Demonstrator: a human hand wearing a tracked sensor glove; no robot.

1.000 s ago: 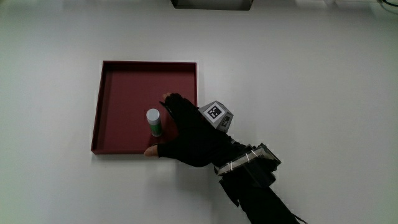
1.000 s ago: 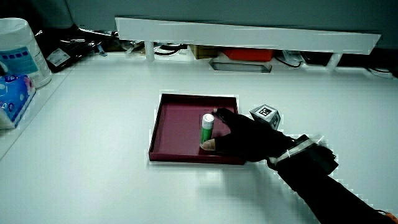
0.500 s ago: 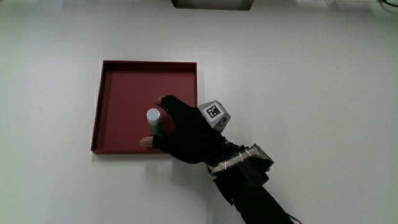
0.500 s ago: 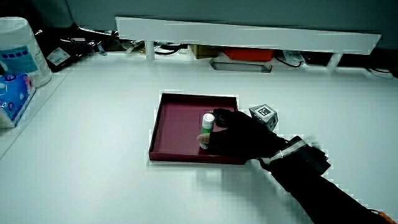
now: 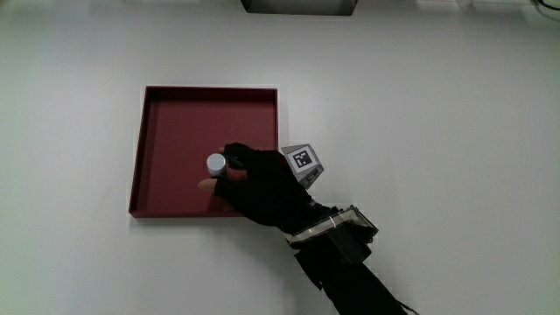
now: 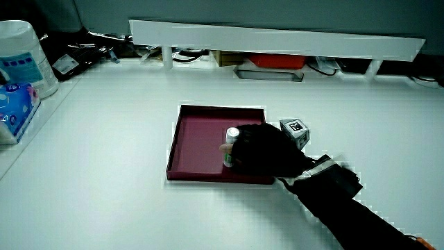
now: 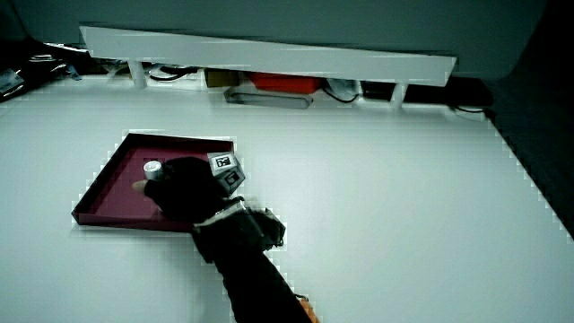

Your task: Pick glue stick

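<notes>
A glue stick [image 5: 216, 164] with a white cap and green body stands upright in the dark red tray [image 5: 175, 122], near the tray's edge closest to the person. It shows in both side views [image 6: 232, 134] [image 7: 153, 168]. The gloved hand [image 5: 254, 184] is over that part of the tray with its fingers wrapped around the stick's body; only the cap and a little green show. The patterned cube [image 5: 302, 159] sits on the hand's back, and the forearm [image 5: 350, 271] runs back toward the person.
A low white partition [image 6: 277, 36] runs along the table's edge farthest from the person, with cables and a red item under it. A white canister [image 6: 19, 55] and a blue packet [image 6: 14, 104] stand at the table's side edge in a side view.
The hand has slid farther over the tray and its fingers have closed around the glue stick, covering most of the green body. The stick still stands in the tray.
</notes>
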